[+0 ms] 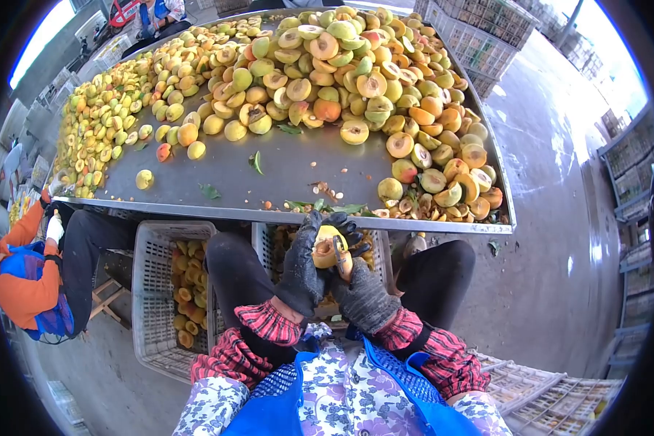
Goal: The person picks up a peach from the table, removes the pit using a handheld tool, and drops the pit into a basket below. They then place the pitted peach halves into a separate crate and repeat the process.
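Both hands wear dark grey gloves and meet just below the front edge of the metal table [269, 163]. My left hand [301, 265] is closed around a cut yellow peach [325, 253], its open face turned up. In my right hand [365, 294] is a small tool with a wooden handle [346, 266], its metal end against the peach. A large heap of halved peaches [341, 65] lies on the table beyond, with green leaves, pits and scraps near the front edge.
A white crate [147, 291] with peach pieces stands left of my knees, another crate [261, 236] beneath my hands. At the left sits a co-worker [33, 283] in orange sleeves. More crates [479, 47] are stacked behind the table's right side.
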`<state>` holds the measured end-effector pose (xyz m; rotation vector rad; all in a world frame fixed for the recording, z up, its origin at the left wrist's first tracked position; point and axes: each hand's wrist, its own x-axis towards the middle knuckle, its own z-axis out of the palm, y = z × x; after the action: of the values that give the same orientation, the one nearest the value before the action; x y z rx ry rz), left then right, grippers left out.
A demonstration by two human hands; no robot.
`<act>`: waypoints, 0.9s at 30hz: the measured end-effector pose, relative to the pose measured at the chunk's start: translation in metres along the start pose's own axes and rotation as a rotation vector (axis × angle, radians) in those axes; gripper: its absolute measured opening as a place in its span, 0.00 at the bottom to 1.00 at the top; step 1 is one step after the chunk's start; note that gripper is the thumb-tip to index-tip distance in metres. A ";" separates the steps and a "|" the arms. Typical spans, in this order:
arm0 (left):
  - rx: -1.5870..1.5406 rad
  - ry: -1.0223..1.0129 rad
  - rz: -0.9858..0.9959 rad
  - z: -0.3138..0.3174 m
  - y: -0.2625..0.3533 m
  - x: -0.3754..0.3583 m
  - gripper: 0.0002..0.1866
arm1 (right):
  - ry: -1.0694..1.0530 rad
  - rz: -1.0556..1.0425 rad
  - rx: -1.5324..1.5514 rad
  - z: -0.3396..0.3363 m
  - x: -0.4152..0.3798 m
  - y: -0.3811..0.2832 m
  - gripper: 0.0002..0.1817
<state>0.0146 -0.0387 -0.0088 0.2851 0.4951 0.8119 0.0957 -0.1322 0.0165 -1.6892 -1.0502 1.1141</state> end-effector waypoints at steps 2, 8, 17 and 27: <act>0.068 0.032 0.075 0.002 -0.003 -0.004 0.17 | 0.001 -0.041 -0.020 0.000 -0.001 -0.003 0.16; 0.162 0.083 0.120 -0.008 -0.006 0.000 0.16 | -0.056 -0.025 -0.248 0.002 0.002 -0.008 0.19; 1.120 -0.008 0.509 -0.061 -0.005 0.010 0.15 | -0.103 0.093 -0.267 0.010 0.014 0.005 0.16; 0.637 -0.079 0.042 -0.099 -0.001 0.030 0.17 | -0.329 0.178 -0.276 0.007 0.031 0.018 0.19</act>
<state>-0.0190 -0.0111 -0.1028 0.9140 0.6673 0.6630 0.1004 -0.1072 -0.0094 -1.8848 -1.3275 1.4516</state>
